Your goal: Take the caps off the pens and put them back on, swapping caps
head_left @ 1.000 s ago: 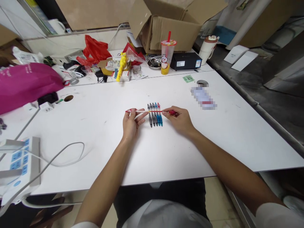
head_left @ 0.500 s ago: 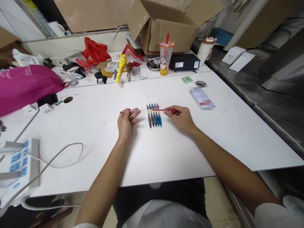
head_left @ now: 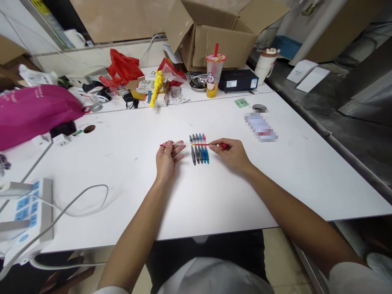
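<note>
My left hand (head_left: pixel 167 160) pinches a clear pen barrel (head_left: pixel 180 143) with a red clip end pointing left; its other fingers are loosely spread. Between the fingertips of my right hand (head_left: pixel 232 154) is a red ink refill (head_left: pixel 201 144), with a red pen grip (head_left: pixel 224 146) showing by the palm. The refill's pale tip lines up with the barrel's right end; whether it sits inside is too small to tell. Beneath them several click pens (head_left: pixel 197 156) lie side by side on the white table (head_left: pixel 208 196), with grey or blue lower halves and one red top.
Behind stand a drink cup (head_left: pixel 212 77), a black box (head_left: pixel 238 81) and an open cardboard box (head_left: pixel 220 45). A tape roll (head_left: pixel 259 108) and a blurred packet lie right. On the left are a magenta bag (head_left: pixel 39 110) and a power strip (head_left: pixel 33 216) with a loose cable.
My left hand has moved right with the barrel, bringing it up to the refill's tip. My right hand keeps the refill nearly in place, shifted slightly left.
</note>
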`<state>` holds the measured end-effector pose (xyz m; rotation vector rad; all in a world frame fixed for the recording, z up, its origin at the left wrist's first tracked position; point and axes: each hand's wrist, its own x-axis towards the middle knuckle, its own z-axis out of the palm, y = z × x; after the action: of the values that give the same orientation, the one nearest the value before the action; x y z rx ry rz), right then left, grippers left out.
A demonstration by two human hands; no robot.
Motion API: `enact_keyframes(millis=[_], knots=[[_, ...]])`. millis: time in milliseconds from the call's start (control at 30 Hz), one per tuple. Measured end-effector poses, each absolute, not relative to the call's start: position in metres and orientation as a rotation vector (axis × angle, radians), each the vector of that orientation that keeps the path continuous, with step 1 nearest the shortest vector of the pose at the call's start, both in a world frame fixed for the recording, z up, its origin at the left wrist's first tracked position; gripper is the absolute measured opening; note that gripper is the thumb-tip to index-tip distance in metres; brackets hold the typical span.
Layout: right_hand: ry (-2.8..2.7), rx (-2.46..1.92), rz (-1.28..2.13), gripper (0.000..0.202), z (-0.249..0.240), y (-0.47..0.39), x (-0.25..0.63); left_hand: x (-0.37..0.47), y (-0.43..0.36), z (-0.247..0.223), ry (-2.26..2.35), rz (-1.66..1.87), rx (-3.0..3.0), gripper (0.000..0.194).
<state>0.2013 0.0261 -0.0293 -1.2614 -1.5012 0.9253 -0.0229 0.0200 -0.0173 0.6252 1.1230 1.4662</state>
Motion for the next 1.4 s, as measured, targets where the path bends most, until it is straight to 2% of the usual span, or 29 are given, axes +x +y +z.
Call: enact_keyframes(millis=[467, 733, 1067, 1267, 1400], knots=[[-1.612, -1.164, 1.052, 0.043, -0.031, 0.017, 0.191, -0.007, 0.018, -0.028, 1.013, 1.362, 0.648, 0.022], [-1.643, -1.171, 0.984, 0.031, -0.034, 0.023, 0.202, -0.013, 0.019, -0.024, 1.036, 1.410, 0.652, 0.015], [-1.682, -1.137, 1.069, 0.032, -0.036, 0.021, 0.203, -0.013, 0.020, -0.029, 1.019, 1.398, 0.708, 0.024], [-1.698, -1.129, 1.089, 0.031, -0.038, 0.021, 0.202, -0.010, 0.019, -0.030, 1.022, 1.379, 0.696, 0.024], [-1.783, -1.093, 1.018, 0.031, -0.035, 0.019, 0.199, -0.007, 0.017, -0.031, 1.037, 1.350, 0.693, 0.026]])
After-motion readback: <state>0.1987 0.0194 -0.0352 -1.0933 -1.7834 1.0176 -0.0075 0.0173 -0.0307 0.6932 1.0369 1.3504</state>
